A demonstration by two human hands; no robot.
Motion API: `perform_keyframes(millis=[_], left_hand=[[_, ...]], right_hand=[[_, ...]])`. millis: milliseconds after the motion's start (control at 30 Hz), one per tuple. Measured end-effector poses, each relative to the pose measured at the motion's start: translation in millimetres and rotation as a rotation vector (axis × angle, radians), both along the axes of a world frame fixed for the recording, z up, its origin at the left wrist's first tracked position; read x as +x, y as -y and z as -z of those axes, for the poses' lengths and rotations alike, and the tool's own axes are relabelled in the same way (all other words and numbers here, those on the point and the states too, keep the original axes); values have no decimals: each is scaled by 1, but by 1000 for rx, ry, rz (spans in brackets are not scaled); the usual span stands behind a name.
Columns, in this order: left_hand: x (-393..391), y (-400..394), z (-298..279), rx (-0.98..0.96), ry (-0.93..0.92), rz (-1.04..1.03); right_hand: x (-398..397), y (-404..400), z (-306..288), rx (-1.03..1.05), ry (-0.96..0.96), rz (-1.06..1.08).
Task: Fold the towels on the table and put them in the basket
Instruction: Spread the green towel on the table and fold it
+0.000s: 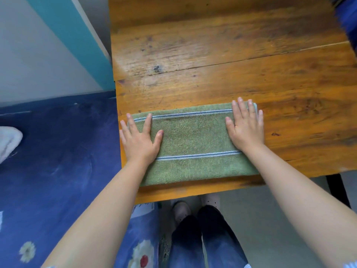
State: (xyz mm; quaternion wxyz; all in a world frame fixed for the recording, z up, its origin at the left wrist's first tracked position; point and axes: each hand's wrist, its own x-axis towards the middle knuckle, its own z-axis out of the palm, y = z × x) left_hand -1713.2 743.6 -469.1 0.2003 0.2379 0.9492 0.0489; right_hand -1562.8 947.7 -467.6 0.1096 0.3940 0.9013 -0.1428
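Both hands — left hand (139, 140), right hand (245, 127) — press flat, fingers spread, smoothing the green striped towel (193, 144) on the worktop (231, 55) — next, likely another fold.

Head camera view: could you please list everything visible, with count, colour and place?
towel: one, green with blue-and-white stripes, folded flat near the table's front left corner.
table: one, orange-brown wood, filling the upper right.
bedding: one, dark blue with flower prints, left of the table.
white cloth: one, at the far left edge on the bedding.
wall: grey with a teal band, upper left.
trousers and shoes: dark and light, below the table edge.
left hand: flat on the towel's left end.
right hand: flat on its right end.
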Motion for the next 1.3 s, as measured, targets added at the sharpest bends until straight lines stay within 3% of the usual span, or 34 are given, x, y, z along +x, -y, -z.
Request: perform_keyframes(millis=[300,400,533,700,867,1067,1200,1300], left_hand=[[2,-8,-12,-130,-17,51],[8,-16,-18,-36,-109,149],[25,-43,-25,109,-89,354],[49,-110,-33,82,-3,531],[65,-170,-36,28,93,558],[73,-219,-56,-82,335,551],[72,-245,-72,-248,326,694],[71,-257,-91,-181,300,711]], right_hand=[[38,-5,-6,-149,-82,256],[63,20,-12,-113,-43,300],[90,60,-14,-44,-42,282],[95,75,-17,-11,-52,382],[94,57,-26,-297,-46,529],[100,44,-27,-428,-139,549],[109,20,-30,-508,-228,598],[117,-13,-42,-509,-299,639]])
